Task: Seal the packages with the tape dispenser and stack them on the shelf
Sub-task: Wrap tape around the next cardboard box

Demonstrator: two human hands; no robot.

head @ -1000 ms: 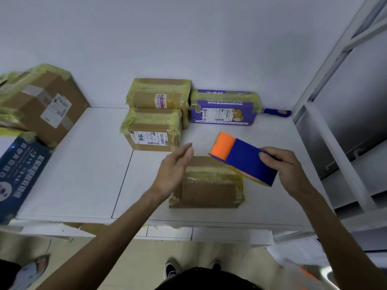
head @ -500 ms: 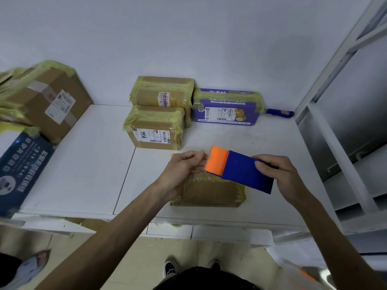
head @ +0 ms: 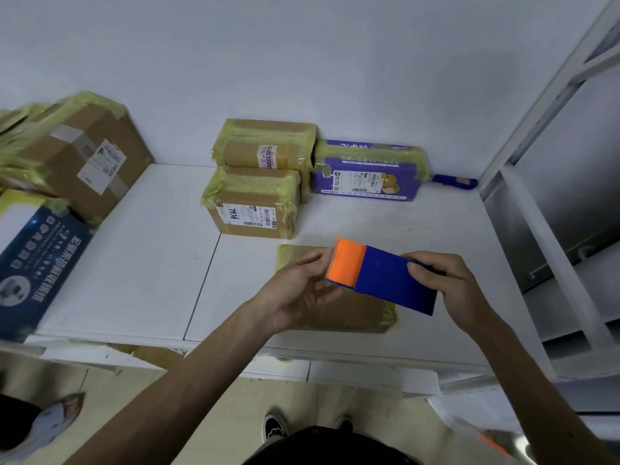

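A blue tape dispenser [head: 392, 283] with an orange front end is held above a flat brown package [head: 349, 313] wrapped in yellowish tape, which lies near the front edge of the white shelf board [head: 151, 263]. My right hand [head: 446, 286] grips the blue body from the right. My left hand [head: 298, 290] is at the orange end, its fingertips pinching there; what they pinch is too small to tell. Much of the package is hidden behind both hands and the dispenser.
Two taped brown boxes [head: 255, 203] and a purple box [head: 369, 172] stand at the back by the wall, with a blue handle [head: 453, 181] beside them. A large brown box [head: 77, 159] and a dark blue box [head: 37, 263] sit at the left. White shelf posts [head: 550, 250] rise on the right.
My left hand came up off the package to the orange end of the dispenser. The dispenser was lowered and levelled over the package.
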